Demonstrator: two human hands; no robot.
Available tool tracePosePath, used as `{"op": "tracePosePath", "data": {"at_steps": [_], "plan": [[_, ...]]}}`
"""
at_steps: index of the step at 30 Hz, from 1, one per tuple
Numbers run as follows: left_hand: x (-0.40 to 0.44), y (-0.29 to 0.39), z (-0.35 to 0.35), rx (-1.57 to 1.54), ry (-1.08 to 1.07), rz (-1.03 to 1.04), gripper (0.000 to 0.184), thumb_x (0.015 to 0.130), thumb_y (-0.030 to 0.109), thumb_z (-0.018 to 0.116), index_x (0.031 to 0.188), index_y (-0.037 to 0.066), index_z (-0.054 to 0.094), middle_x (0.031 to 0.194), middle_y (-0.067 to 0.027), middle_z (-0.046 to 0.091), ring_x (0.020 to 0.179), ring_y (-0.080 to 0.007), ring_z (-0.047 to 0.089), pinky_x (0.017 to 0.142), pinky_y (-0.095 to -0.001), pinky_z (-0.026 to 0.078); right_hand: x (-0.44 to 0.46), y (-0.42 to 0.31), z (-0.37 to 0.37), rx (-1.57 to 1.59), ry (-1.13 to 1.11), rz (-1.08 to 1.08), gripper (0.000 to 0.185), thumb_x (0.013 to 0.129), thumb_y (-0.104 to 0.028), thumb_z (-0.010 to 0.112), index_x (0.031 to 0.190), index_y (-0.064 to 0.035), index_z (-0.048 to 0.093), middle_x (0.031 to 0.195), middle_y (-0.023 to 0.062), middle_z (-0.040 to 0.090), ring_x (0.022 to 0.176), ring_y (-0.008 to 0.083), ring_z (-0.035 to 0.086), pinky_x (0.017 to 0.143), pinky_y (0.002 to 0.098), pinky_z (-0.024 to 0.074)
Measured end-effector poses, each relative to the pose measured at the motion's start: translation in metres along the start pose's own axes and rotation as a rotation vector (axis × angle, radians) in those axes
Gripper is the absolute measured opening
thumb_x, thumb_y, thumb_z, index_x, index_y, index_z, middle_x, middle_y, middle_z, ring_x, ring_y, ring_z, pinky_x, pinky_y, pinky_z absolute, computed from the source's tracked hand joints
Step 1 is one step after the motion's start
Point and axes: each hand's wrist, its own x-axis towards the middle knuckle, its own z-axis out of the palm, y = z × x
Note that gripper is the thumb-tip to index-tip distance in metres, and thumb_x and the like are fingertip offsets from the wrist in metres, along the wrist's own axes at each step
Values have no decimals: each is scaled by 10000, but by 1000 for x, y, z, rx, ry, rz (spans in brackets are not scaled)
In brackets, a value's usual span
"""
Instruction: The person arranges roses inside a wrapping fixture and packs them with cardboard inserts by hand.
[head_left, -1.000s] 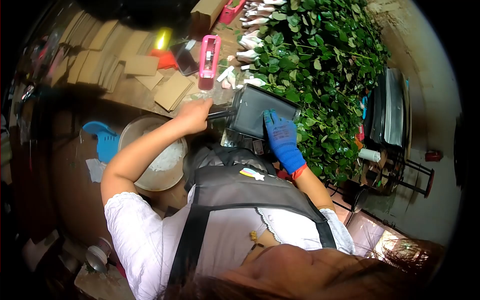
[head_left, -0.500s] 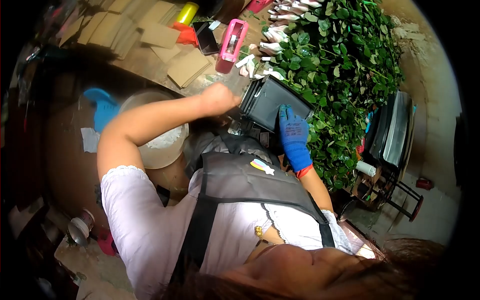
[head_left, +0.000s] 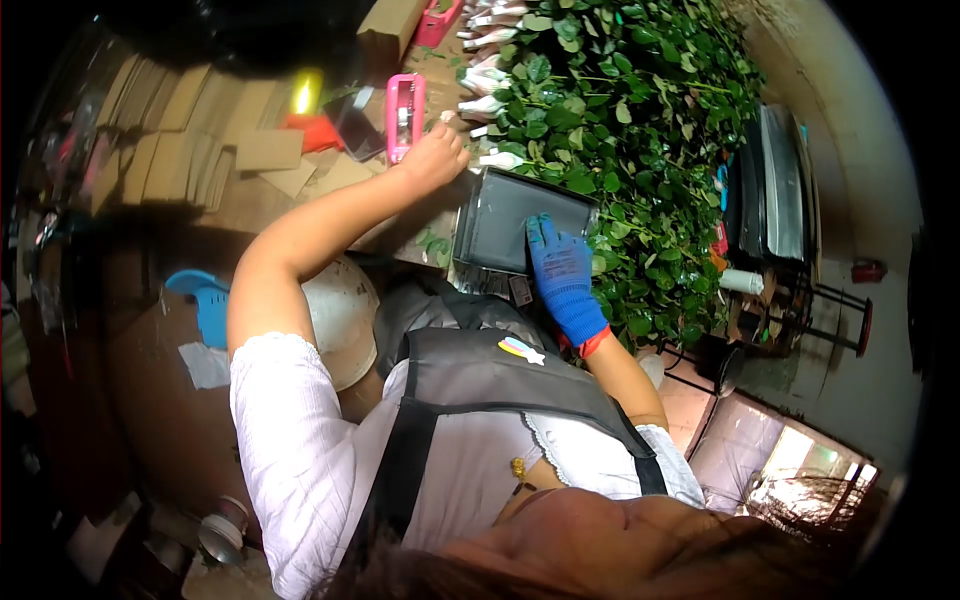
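Observation:
My bare left hand (head_left: 435,160) has its fingers curled together beside the near end of a pink-framed case (head_left: 404,112). Whatever lies inside those fingers is hidden. A black rectangular tray-like thing (head_left: 500,222) rests in front of my apron. On its right part lies my right hand (head_left: 562,270), in a blue knitted glove, with the fingers stretched out and holding nothing. Just beyond, leafy green stems (head_left: 640,180) are heaped, reaching the tray's right side. Their pale wrapped heads (head_left: 485,85) point left, towards my left hand.
Cardboard pieces (head_left: 270,150) lie on the table at left, near a yellow roll (head_left: 306,92), a red cloth-like piece (head_left: 315,132) and a dark flat panel (head_left: 356,130). Below stand a pale bucket (head_left: 345,320) and a blue plastic thing (head_left: 210,310). Dark stacked sheets (head_left: 780,190) stand at right.
My left hand has moved forward, off the black tray's left edge, to beside the pink case. My gloved right hand stays on the tray. The whole view has shifted slightly.

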Motion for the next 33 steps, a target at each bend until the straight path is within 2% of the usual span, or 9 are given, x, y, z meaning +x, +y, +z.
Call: {"op": "tracePosePath", "data": {"at_steps": [5,10,12,17,21,24,27,30,33], "plan": [[13,-20,4,-360,-353,-55,72,864,175,565,880,131,619,808,-99,676,814,-278,680,733,-397,479,-2,-4,-9,99,41,51,502,891,-115,526,1393,-107,517,1431,113,527,991,240,626,832,399,498],[-9,-21,24,-175,119,67,232,846,167,559,1066,154,629,910,-64,591,976,-245,574,940,-435,426,-16,12,-15,475,147,55,524,844,-194,635,1354,-113,544,1422,136,520,1096,300,611,895,438,491],[-24,-18,6,-88,180,-60,371,845,138,557,1211,121,616,947,-77,588,1044,-268,559,1107,-541,342,-28,16,-4,603,282,70,557,857,-279,656,1375,-117,531,1405,141,530,1116,347,600,959,466,477],[-53,-6,-91,-351,136,-569,542,666,33,739,1178,29,560,1032,-175,552,1082,-378,506,1129,-604,263,-40,-5,-42,1085,396,5,854,806,-383,758,1468,2,381,1414,267,483,1264,419,515,1068,453,423],[-47,60,-150,-1445,44,-735,880,787,260,787,1463,-17,297,1441,-266,370,1368,-405,349,1179,-498,213,-26,-29,-49,1261,444,-178,1120,734,-383,819,1570,-58,148,1507,279,365,1293,435,485,1086,468,410],[-30,107,-145,-1549,282,-204,924,867,500,690,1483,-19,238,1560,-269,194,1479,-427,130,1191,-518,144,-29,-17,-56,1438,522,-225,1062,734,-282,800,1558,-43,174,1435,285,436,1250,443,512,1053,461,433],[-4,94,-133,-1003,154,42,884,814,659,657,1328,-33,462,1504,-319,295,1449,-506,189,1173,-576,175,-49,16,-51,1375,373,-31,885,777,-218,748,1515,-32,297,1307,284,547,1175,425,573,969,456,483],[33,82,-112,-1010,-8,53,824,767,510,784,1320,-16,472,1395,-257,496,1341,-427,436,1095,-489,383,-78,34,-1,1370,492,255,703,836,-215,702,1445,-22,409,1228,248,622,1112,393,628,926,441,507],[60,72,-104,-800,109,208,952,748,495,799,1445,-11,395,1463,-240,446,1407,-398,381,1145,-461,351,-84,51,39,1676,382,555,569,876,-171,700,1367,-7,463,1136,143,661,1011,223,640,896,344,511]]}}
